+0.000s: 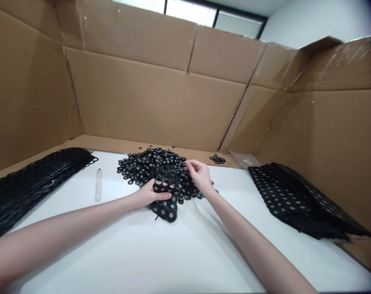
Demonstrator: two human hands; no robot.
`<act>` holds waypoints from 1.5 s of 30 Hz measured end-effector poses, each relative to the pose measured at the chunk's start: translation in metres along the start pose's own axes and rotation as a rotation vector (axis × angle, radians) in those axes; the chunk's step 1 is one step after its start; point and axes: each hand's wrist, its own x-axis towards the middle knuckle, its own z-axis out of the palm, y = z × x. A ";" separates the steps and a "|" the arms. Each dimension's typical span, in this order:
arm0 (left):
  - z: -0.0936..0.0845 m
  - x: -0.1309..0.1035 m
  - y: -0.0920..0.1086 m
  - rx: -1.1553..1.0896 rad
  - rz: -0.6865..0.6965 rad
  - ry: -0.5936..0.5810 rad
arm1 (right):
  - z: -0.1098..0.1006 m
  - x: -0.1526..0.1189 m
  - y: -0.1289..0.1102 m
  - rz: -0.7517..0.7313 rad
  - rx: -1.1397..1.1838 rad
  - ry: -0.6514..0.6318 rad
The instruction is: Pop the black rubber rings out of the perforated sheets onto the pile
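Observation:
My left hand [151, 194] is closed around a black perforated rubber sheet [167, 210], its thumb lying across the front. Part of this sheet shows round holes, and part still has grey-centred discs in it. My right hand [199, 173] is pinched just right of the sheet's upper end, over a pile of black rings [139, 165]. What sits between the right fingertips is too small to make out. Behind and around both hands, the pile spreads over the far part of the white table.
A stack of black perforated sheets [38, 179] lies at the left. Another stack of dotted black sheets [295, 200] is at the right. A pale pen-like tool [98, 185] rests left of the pile. Several rings [217, 159] lie apart on cardboard. Tall cardboard walls [154, 94] enclose the white table [161, 261].

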 end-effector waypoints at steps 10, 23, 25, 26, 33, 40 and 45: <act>0.001 0.002 -0.002 -0.215 -0.049 0.157 | -0.006 -0.017 -0.022 -0.403 -0.151 -0.274; 0.001 0.003 -0.003 -0.242 -0.104 0.169 | 0.007 -0.019 -0.020 -0.142 0.052 -0.133; 0.001 0.003 -0.002 -0.257 -0.105 0.175 | 0.009 -0.017 -0.020 -0.104 0.066 -0.130; 0.001 0.003 -0.002 -0.262 -0.109 0.178 | 0.010 -0.016 -0.020 -0.092 0.072 -0.129; 0.001 0.003 -0.001 -0.261 -0.125 0.200 | 0.016 -0.016 -0.017 -0.099 0.060 -0.135; 0.001 0.002 -0.001 -0.232 -0.124 0.182 | 0.012 -0.013 -0.012 -0.056 0.085 -0.110; 0.002 -0.001 0.002 -0.131 -0.059 0.015 | -0.003 0.000 0.004 0.070 0.109 0.169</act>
